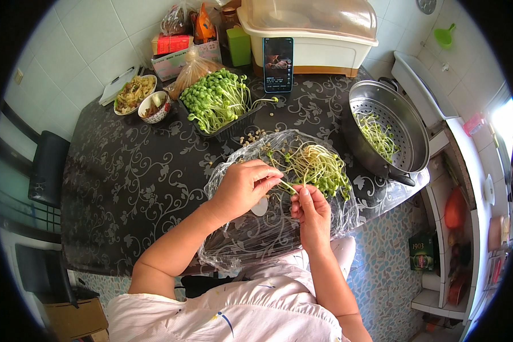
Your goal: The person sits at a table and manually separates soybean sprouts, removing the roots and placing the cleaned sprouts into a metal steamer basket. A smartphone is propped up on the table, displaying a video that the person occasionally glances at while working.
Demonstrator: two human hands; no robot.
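Between my two hands stretches a pale sprout stem (pixel 289 186). The fingertips of my left hand (pixel 249 184) pinch one end, and my right hand (pixel 311 207) grips the other. Under both hands a clear plastic sheet (pixel 256 239) lies crumpled over the dark tabletop. Just beyond my right hand is a loose heap of sprouts (pixel 320 164) with pale stems and green leaves. Small seed hulls (pixel 251 137) are scattered at the sheet's far edge. Farther back, a black plastic tray (pixel 239 125) holds a dense bunch of green sprouts (pixel 216 100).
A steel steamer pot (pixel 410 145) with some sprouts (pixel 376 137) inside stands at the right. A phone (pixel 278 64) leans upright against a lidded plastic box (pixel 312 49). Two food bowls (pixel 154 109) and a tied plastic bag (pixel 194 70) sit at the back left.
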